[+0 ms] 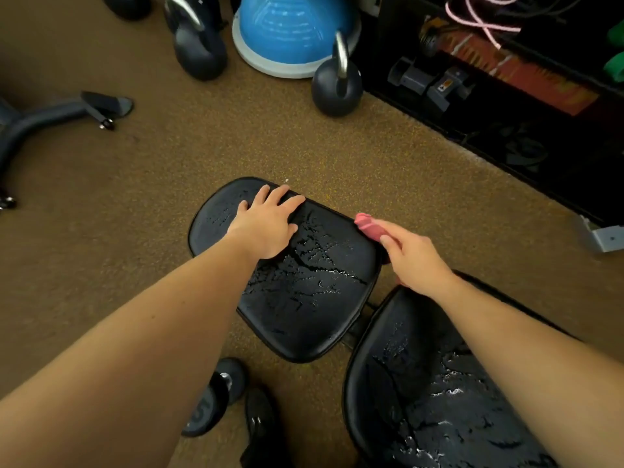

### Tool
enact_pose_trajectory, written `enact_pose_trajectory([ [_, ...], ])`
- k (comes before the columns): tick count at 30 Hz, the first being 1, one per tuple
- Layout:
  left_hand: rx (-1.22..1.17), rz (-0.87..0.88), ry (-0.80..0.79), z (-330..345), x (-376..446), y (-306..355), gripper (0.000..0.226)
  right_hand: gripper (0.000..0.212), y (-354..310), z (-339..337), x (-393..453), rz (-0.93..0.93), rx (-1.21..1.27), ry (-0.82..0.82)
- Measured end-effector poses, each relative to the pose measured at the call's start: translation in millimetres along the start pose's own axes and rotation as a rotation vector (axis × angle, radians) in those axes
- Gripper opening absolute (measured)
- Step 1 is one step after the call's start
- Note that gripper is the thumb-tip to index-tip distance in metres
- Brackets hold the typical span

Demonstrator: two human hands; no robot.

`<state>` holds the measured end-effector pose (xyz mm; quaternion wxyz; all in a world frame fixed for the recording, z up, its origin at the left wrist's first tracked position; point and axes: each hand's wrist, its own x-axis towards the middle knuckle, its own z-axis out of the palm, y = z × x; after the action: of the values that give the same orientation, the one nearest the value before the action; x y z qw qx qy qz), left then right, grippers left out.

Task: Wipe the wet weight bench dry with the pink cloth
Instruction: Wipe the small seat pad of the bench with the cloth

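Observation:
The black weight bench has a seat pad [304, 298] in the middle and a back pad [422, 400] at the lower right. Water droplets and streaks cover both pads. My left hand [266, 224] rests flat on the far left part of the seat pad, fingers spread. My right hand [412, 255] hovers at the seat pad's right edge and grips the bunched pink cloth [369, 226]. One end of the cloth sticks out past my thumb; the rest is hidden in my fist.
Brown speckled floor surrounds the bench. Two kettlebells [337, 82] [199, 45] and a blue balance dome [293, 32] stand at the back. A dark equipment rack [506, 79] runs along the right. A dumbbell [216, 396] lies by the bench's near left. A machine leg [50, 113] sits at left.

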<state>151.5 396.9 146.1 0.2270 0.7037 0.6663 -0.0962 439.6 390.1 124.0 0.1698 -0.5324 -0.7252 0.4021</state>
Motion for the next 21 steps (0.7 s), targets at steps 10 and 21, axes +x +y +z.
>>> enact_pose_trajectory([
  [10,-0.045,0.003,0.064,6,-3,0,0.058,0.050,-49,46,52,-0.017,-0.416,-0.141],
  [21,-0.052,0.014,0.058,5,-3,-5,0.057,0.044,-11,46,22,-0.006,-0.261,0.019],
])
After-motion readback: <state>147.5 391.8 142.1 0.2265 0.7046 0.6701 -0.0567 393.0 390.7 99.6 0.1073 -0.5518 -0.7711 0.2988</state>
